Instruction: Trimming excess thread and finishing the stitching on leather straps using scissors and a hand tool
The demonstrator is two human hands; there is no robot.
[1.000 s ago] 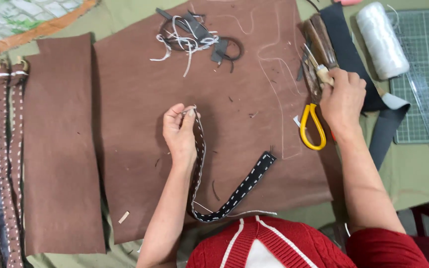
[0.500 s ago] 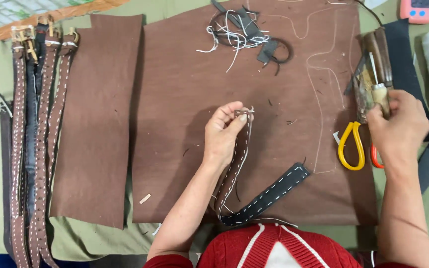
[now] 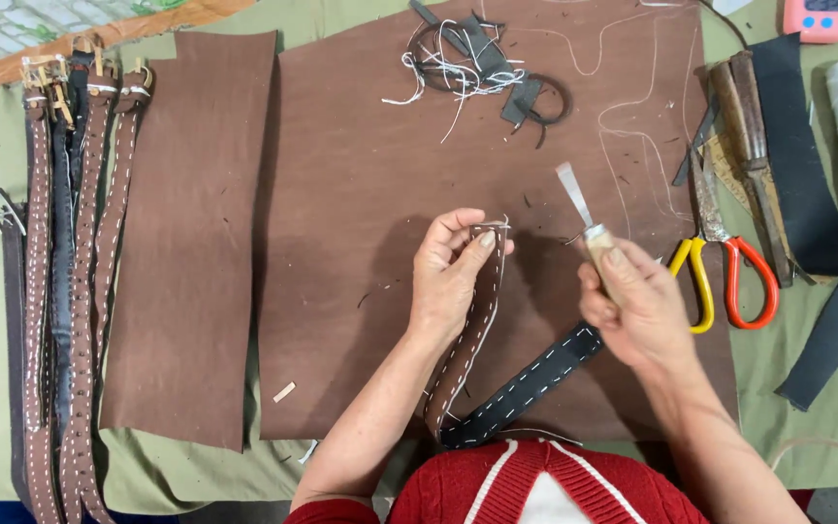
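Observation:
My left hand (image 3: 453, 277) pinches the upper end of a brown stitched leather strap (image 3: 467, 344), held up over the big brown leather sheet (image 3: 370, 252). The strap's other half, black with white stitching (image 3: 526, 386), lies flat toward my body. My right hand (image 3: 632, 306) grips the wooden handle of a flat-bladed chisel-like tool (image 3: 579, 209), its metal blade pointing up and left, a short way right of the strap's end.
Scissors with one yellow and one red handle (image 3: 720, 272) lie right of my right hand, beside old tools and black strips (image 3: 807, 175). Several finished belts (image 3: 70, 291) lie at the left next to a narrower brown sheet (image 3: 191, 243). Thread scraps (image 3: 477, 73) sit at the top.
My right hand has come away from the tool pile at the right, now holding the flat-bladed tool, and moved left toward the strap. My left hand kept hold of the strap.

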